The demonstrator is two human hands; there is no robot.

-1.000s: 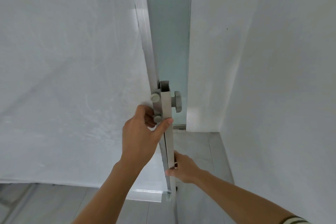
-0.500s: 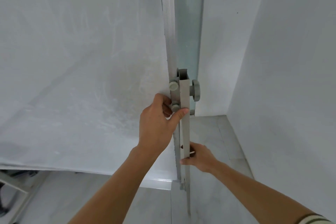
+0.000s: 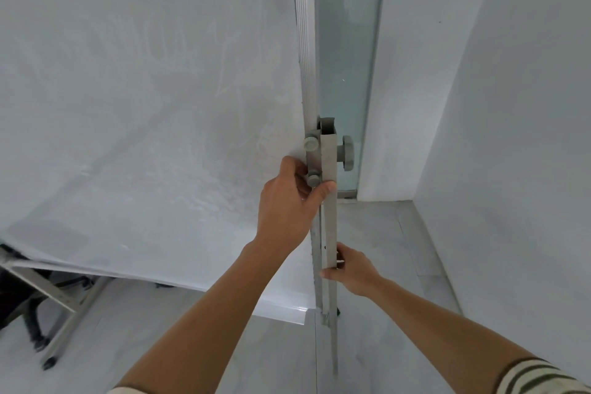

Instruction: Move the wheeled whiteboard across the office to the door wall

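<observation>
The wheeled whiteboard [image 3: 144, 105] fills the left of the head view, its white face wiped and smeared. Its grey metal upright post [image 3: 329, 169] runs down the middle, with round grey knobs at the clamp. My left hand [image 3: 287, 211] grips the board's right edge just under the knobs, thumb pressed on the post. Lower down, my right hand [image 3: 348, 269] holds the post from the right side. A frosted glass door panel [image 3: 348, 57] stands straight ahead behind the post.
A white wall [image 3: 518, 137] runs close along the right and meets the door wall in a corner. The stand's grey leg with a black caster [image 3: 49, 361] shows at the lower left, over a pale tiled floor [image 3: 383, 249].
The view has shifted so the post now sits further right and the stand's leg and caster show at the lower left. Both hands keep the same grip on the board's edge and post.
</observation>
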